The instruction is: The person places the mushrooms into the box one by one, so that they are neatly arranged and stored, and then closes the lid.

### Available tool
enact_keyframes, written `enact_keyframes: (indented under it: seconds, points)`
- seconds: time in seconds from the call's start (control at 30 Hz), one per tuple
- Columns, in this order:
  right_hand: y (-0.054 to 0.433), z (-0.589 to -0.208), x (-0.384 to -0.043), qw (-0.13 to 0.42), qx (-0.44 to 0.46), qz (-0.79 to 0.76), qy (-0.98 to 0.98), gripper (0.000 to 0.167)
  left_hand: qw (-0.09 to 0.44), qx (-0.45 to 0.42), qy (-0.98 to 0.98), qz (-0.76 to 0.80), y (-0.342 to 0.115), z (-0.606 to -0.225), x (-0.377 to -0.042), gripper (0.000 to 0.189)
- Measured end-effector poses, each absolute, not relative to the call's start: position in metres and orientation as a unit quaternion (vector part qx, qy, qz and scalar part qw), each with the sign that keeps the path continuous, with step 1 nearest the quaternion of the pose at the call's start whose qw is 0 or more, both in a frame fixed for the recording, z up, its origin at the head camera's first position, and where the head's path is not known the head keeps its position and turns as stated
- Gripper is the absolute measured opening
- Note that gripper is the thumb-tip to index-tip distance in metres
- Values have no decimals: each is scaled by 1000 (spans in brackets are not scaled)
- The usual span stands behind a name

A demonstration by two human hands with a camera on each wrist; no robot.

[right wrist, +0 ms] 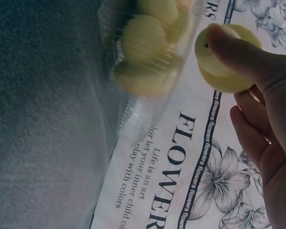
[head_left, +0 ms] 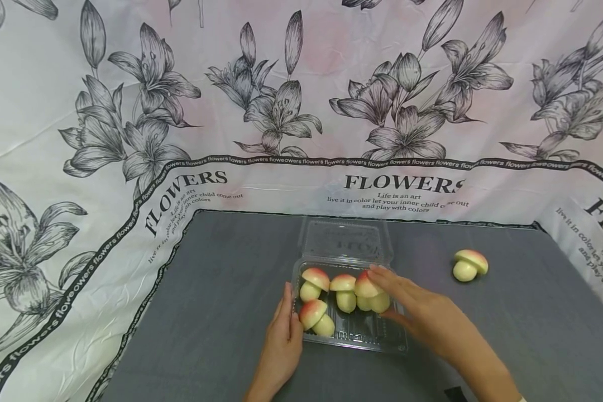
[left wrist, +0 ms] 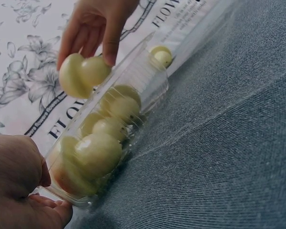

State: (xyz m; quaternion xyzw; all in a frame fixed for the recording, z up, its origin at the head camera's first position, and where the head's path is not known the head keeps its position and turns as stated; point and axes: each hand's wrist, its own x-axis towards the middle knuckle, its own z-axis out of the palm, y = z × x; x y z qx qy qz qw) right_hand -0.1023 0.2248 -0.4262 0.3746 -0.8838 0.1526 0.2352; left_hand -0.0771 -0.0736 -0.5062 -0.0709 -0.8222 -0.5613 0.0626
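Note:
A clear plastic clamshell box [head_left: 354,335] stands on the grey cloth with its lid [head_left: 345,239] folded back. Inside sit several toy mushrooms [head_left: 345,293] with pale stems and red-tinged yellow caps. My left hand [head_left: 280,349] grips the box's left side, thumb and fingers pinching its edge in the left wrist view. Over the right part of the box, my right hand [head_left: 424,310] holds another toy mushroom [left wrist: 75,78] between thumb and fingers. That mushroom is above the box wall in the left wrist view; in the head view it overlaps one inside.
One more toy mushroom [head_left: 469,264] lies on the grey cloth [head_left: 221,312] to the right of the box. Behind, a white sheet [head_left: 281,187] printed with flowers and lettering rises along the back and sides. A small black item [head_left: 454,394] shows at the front edge.

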Motion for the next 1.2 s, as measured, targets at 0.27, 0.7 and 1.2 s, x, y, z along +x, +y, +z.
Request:
enact_keyframes:
  seconds: [0.27,0.7,1.2]
  points:
    - [215,-437,-101,211,400,153,-879,63,63,-72,-822,-562,-73,-506,-77,67]
    - [200,-444,-98,173,416,137,-882,102,71,-75,-824,-557,-73,-507,-77,67]
    - [192,-451,-100,161,434,135,-876,100,69,-73,-820,-563,-73,-506,-77,66]
